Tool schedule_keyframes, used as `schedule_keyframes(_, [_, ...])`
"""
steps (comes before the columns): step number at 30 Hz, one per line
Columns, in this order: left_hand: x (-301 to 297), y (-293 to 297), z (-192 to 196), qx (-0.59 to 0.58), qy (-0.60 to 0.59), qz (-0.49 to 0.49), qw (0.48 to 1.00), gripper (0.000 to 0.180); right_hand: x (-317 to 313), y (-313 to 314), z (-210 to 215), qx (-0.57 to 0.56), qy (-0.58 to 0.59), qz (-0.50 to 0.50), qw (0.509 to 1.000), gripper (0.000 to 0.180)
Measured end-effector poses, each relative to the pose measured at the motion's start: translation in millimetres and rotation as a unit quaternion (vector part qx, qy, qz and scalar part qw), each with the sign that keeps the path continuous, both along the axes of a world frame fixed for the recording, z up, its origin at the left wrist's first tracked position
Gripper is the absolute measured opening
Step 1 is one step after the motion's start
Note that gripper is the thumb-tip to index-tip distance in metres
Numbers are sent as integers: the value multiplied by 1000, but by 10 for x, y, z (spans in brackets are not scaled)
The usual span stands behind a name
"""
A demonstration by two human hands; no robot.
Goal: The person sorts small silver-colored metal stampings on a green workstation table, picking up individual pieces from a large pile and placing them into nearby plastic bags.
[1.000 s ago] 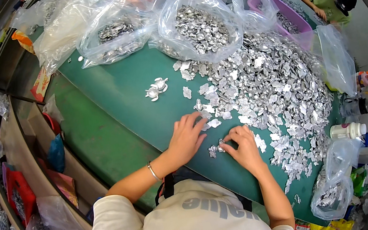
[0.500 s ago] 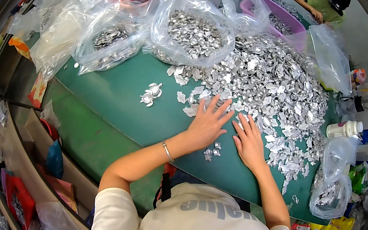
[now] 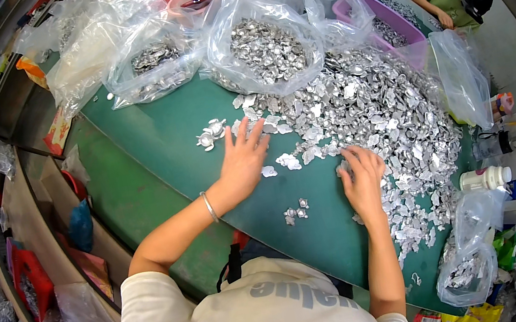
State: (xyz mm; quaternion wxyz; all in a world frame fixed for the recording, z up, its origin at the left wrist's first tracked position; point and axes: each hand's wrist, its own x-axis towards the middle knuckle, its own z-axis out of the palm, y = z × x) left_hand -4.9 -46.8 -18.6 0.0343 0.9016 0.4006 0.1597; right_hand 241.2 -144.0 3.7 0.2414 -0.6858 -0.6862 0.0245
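Observation:
A broad heap of small silver metal turtle-shaped pieces (image 3: 364, 99) spreads over the green tabletop. My left hand (image 3: 244, 160) is open, fingers spread, at the heap's left edge, with a few flat pieces by its fingertips. Just beyond those fingers lies a pair of larger silver turtle pieces (image 3: 211, 134). On the heap's near edge rests my right hand (image 3: 363, 177), fingers bent but apart, touching the pieces. A small cluster of turtle pieces (image 3: 296, 212) sits on the table between my hands. No piece is visibly gripped by either hand.
Clear plastic bags of silver pieces (image 3: 267, 50) stand along the far side, with a pink bowl (image 3: 191, 0) behind. A purple basket (image 3: 412, 43) is at far right, near a person in green (image 3: 453, 2). A white bottle (image 3: 485, 178) stands at the right edge.
My left hand has swung left and away from me, toward the larger turtle pieces. My right hand has moved right onto the heap's edge, its fingers more bent. Some edge pieces have shifted.

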Motion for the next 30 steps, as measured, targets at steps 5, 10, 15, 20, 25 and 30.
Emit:
schedule_keyframes(5, [407, -70, -11, -25, -92, -97, 991, 35, -159, 281, -343, 74, -31, 36, 996, 23])
schedule_keyframes(10, [621, 36, -170, -90, -108, -73, 987, 26, -329, -127, -177, 21, -20, 87, 996, 16])
schedule_keyframes(15, [656, 150, -251, -82, -149, -95, 981, 23, -343, -276, -131, 33, 24, 59, 997, 18])
schedule_keyframes(20, [637, 168, -257, -126, -167, -117, 971, 23, -470, -281, -54, -62, 107, 176, 977, 14])
schedule_keyframes(25, [645, 94, -219, -131, -224, -128, 957, 22, -149, 189, -128, 70, 106, -12, 992, 12])
schedule_keyframes(30, [672, 51, -180, -131, -230, -136, 955, 24, -78, 494, -373, 109, -23, -65, 992, 9])
